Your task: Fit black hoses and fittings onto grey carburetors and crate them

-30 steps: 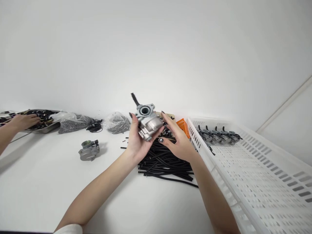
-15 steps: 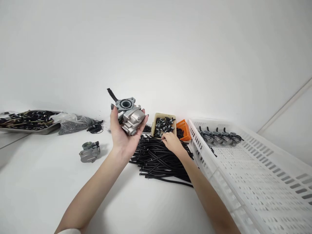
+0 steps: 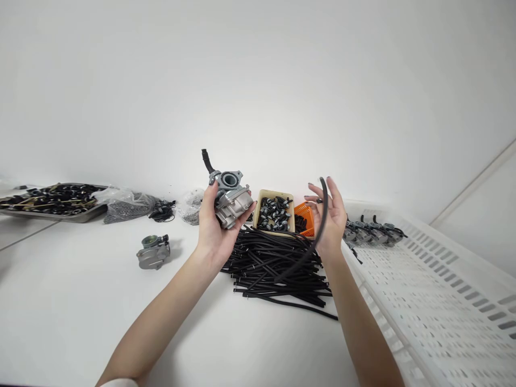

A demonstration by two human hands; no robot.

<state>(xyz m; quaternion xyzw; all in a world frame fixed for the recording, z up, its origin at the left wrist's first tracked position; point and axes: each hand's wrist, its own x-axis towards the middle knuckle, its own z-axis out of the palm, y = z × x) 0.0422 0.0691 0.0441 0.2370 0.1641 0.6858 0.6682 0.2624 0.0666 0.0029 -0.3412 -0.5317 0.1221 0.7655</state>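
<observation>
My left hand [image 3: 215, 231] is closed around a silver carburetor [image 3: 234, 201], its round bore turned toward me and a short black tube sticking up from its top. Off to the right, my right hand [image 3: 331, 220] is raised with a black rubber hose [image 3: 318, 236] held against the thumb and palm; the hose curves down to the left. Some of its fingers are spread. Below both hands lies a pile of similar black hoses [image 3: 274, 263] on the white table. Another carburetor [image 3: 154, 252] rests on the table at the left.
A cream bin [image 3: 260, 196] of small black-and-metal parts stands behind the hoses, beside an orange basket [image 3: 308, 215]. At right, a white perforated crate [image 3: 443, 242] holds several carburetors [image 3: 374, 231]. A metal tray [image 3: 80, 215] of parts and plastic bags [image 3: 129, 204] line the back left.
My right hand has risen from the hose pile and moved right, now with a hose in it. The carburetor in my left hand appears slightly farther right.
</observation>
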